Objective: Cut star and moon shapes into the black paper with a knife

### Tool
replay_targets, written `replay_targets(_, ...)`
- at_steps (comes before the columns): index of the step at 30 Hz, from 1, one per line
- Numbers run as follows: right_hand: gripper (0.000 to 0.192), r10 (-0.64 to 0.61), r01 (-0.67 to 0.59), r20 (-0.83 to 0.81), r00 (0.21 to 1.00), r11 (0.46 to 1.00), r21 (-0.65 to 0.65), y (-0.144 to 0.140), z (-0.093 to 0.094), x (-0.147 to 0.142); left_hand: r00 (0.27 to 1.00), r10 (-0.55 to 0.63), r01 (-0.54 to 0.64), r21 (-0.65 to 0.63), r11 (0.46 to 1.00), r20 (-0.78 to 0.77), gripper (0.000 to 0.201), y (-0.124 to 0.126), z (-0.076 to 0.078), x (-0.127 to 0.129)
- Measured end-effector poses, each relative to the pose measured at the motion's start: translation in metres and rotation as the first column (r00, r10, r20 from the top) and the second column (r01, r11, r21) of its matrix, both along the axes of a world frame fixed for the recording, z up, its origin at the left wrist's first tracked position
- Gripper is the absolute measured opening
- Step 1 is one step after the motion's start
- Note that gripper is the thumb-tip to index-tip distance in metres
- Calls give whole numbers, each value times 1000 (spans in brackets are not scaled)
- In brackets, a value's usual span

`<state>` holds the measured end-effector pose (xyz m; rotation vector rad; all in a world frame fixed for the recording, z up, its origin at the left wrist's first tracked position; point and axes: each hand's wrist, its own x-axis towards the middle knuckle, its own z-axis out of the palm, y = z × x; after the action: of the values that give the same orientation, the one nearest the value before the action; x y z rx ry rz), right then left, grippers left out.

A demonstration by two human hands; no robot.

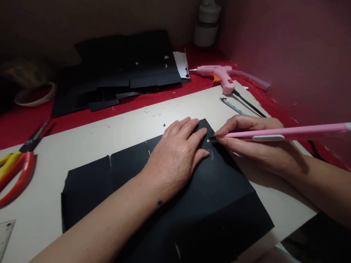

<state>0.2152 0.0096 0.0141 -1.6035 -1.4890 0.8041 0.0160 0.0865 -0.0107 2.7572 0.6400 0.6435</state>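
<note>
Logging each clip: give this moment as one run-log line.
left hand: flat on black sheet | right hand: grips pink craft knife, tip at sheet | board under sheet | scissors at left | glue gun behind

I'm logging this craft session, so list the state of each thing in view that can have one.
Black paper sheet: flat on the board, slit along its far edge, pinned by the left hand.
Pink craft knife: in the right hand, tip on the sheet.
Glue gun: lying on its side, untouched.
Scissors: lying on the board, untouched.
</note>
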Motion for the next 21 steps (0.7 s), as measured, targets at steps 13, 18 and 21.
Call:
replay_targets(13,7,-17,17,31,999,1000,-8,0,3,0,1000,12,-12,-3,1000,-20,44,-1,0,0)
replay_targets(18,6,-39,40,19,999,999,-23,0,6,-3,999,14,-14,12,1000,-31,44,-1,0,0)
replay_targets(21,8,-74,74,-10,997,997,-31,1,7,-4,999,17,-17,3,1000,-38,44,-1,1,0)
